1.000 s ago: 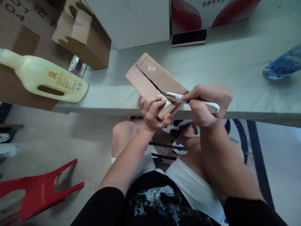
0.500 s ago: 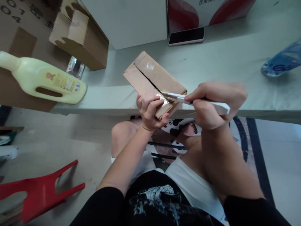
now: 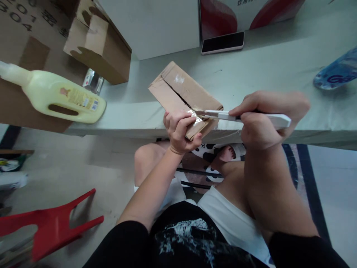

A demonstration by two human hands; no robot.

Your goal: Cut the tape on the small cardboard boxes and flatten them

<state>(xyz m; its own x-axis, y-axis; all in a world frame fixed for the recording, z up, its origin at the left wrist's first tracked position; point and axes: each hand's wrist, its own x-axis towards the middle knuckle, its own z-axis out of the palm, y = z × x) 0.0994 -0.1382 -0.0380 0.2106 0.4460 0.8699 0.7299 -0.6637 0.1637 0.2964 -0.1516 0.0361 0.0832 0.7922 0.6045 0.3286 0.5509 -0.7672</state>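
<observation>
The cardboard box (image 3: 185, 89) lies at an angle at the front edge of the table (image 3: 276, 74), its near corner projecting past that edge in view. Whether its underside rests fully on the table cannot be told.

The left hand (image 3: 180, 131) is on the near end of the box. Its fingers are bent over the top face, and its thumb lies against the near end, so the box is clasped between them. The greater part of the box extends beyond this hand, away from the person.

The right hand (image 3: 269, 119) is to the right of the box and apart from it. It pinches the handle of a white cutter (image 3: 230, 116) between thumb and forefinger. The cutter points left, its tip at the clear tape (image 3: 197, 117) near the lower end of the box's dark top seam, just beside the left fingertips. The exact depth of the tip cannot be told.

Other items noted: a phone (image 3: 223, 43) lies beyond the box, well apart from both hands; a yellow bottle (image 3: 63, 96) is to the left; a blue-labelled bottle (image 3: 336, 74) is at the far right.
</observation>
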